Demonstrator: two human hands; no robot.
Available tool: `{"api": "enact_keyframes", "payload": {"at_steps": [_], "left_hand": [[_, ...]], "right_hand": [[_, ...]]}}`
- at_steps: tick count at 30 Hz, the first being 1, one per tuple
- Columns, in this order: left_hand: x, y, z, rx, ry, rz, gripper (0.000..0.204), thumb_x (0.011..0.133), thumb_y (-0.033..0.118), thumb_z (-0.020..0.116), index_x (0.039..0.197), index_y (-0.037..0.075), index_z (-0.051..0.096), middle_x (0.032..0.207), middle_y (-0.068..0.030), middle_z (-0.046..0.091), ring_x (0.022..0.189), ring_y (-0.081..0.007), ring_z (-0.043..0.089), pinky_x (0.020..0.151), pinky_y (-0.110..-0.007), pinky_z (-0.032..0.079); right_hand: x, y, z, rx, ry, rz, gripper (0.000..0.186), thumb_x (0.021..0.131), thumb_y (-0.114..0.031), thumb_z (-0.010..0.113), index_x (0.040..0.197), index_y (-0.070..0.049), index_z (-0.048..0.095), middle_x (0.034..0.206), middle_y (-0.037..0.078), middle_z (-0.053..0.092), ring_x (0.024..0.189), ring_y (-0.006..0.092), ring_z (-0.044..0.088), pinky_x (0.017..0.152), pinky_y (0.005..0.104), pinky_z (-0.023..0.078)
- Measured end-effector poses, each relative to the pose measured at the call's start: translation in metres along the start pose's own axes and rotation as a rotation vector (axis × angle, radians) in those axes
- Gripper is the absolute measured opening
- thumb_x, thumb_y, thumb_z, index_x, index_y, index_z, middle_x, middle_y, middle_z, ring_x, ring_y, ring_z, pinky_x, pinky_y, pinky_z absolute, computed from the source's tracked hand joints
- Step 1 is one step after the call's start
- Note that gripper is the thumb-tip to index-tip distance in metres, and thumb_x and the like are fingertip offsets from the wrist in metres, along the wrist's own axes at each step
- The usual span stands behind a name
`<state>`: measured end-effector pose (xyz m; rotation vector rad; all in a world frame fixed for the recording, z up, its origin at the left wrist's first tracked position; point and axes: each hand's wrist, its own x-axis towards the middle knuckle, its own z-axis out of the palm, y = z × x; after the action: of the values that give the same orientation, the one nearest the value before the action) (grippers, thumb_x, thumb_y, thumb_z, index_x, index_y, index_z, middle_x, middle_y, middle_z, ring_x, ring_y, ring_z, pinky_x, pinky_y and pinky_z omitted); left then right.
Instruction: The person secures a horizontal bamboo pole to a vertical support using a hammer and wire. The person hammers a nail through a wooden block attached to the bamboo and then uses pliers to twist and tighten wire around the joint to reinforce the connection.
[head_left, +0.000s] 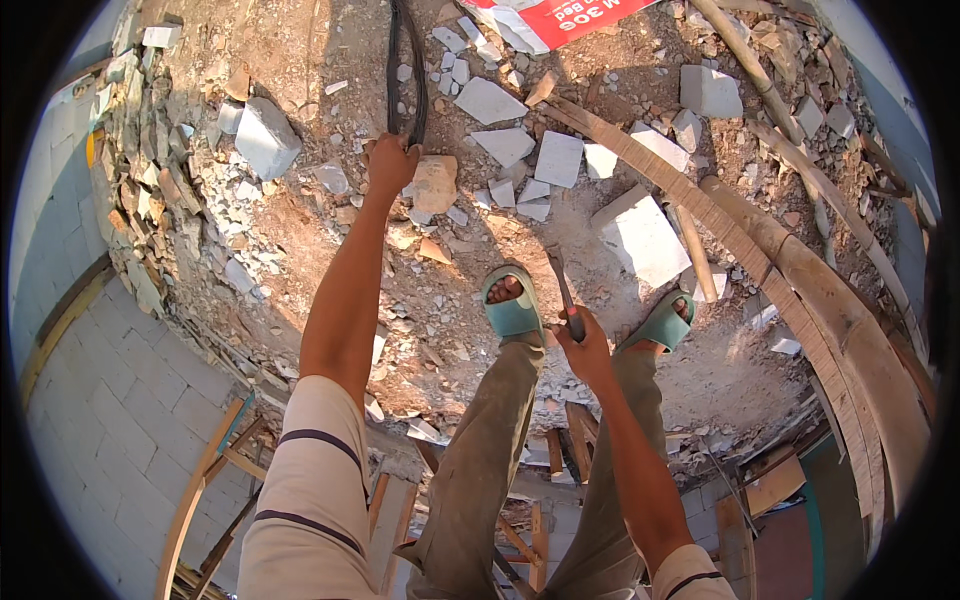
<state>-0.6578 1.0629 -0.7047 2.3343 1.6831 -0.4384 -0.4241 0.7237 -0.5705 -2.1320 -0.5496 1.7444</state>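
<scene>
Seems to be gathering dark wire (393, 60), clasping it in the left hand (392, 160) and a tool (565, 290) in the right hand (585, 345), probably needing a steady lift next.

A red-and-white sack (570, 22) lies between twelve and one o'clock, a pale block (267, 140) at ten. A wooden plank (783, 296) crosses three; a grey wall (130, 470) stands at eight.

Metal-looking wire (393, 80), dull metal tool (567, 293), rough wooden plank (697, 203), matt block (648, 242), gritty ground (290, 50).
</scene>
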Motion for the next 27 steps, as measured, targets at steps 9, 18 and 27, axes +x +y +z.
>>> {"api": "enact_keyframes", "payload": {"at_steps": [9, 18, 27], "left_hand": [[-0.117, 0.051, -0.177, -1.460, -0.361, -0.209, 0.031, 0.098, 0.027, 0.065, 0.112, -0.001, 0.068, 0.095, -0.0007, 0.069, 0.086, -0.0062, 0.057, 0.078, -0.026, 0.046], [-0.178, 0.087, -0.212, -1.615, -0.411, -0.320, 0.031, 0.099, 0.027, 0.063, 0.114, 0.000, 0.068, 0.100, -0.0010, 0.069, 0.094, -0.0081, 0.058, 0.087, -0.027, 0.046], [-0.216, 0.100, -0.231, -1.694, -0.458, -0.299, 0.029, 0.101, 0.025, 0.059, 0.115, 0.000, 0.066, 0.101, -0.0011, 0.068, 0.093, -0.0074, 0.057, 0.087, -0.027, 0.046]], "right_hand": [[0.017, -0.179, 0.009, 0.564, -0.065, -0.250, 0.035, 0.083, -0.013, 0.078, 0.112, -0.002, 0.061, 0.082, 0.003, 0.065, 0.073, 0.0095, 0.060, 0.064, 0.0265, 0.051], [-0.021, -0.206, 0.006, 0.460, 0.006, -0.291, 0.036, 0.082, -0.012, 0.080, 0.107, 0.001, 0.058, 0.090, 0.007, 0.070, 0.078, 0.0116, 0.065, 0.068, 0.0273, 0.053], [-0.056, -0.198, -0.017, 0.814, -0.261, -0.072, 0.033, 0.081, -0.008, 0.080, 0.105, -0.002, 0.059, 0.081, 0.005, 0.066, 0.069, 0.0141, 0.064, 0.060, 0.0284, 0.053]]}}
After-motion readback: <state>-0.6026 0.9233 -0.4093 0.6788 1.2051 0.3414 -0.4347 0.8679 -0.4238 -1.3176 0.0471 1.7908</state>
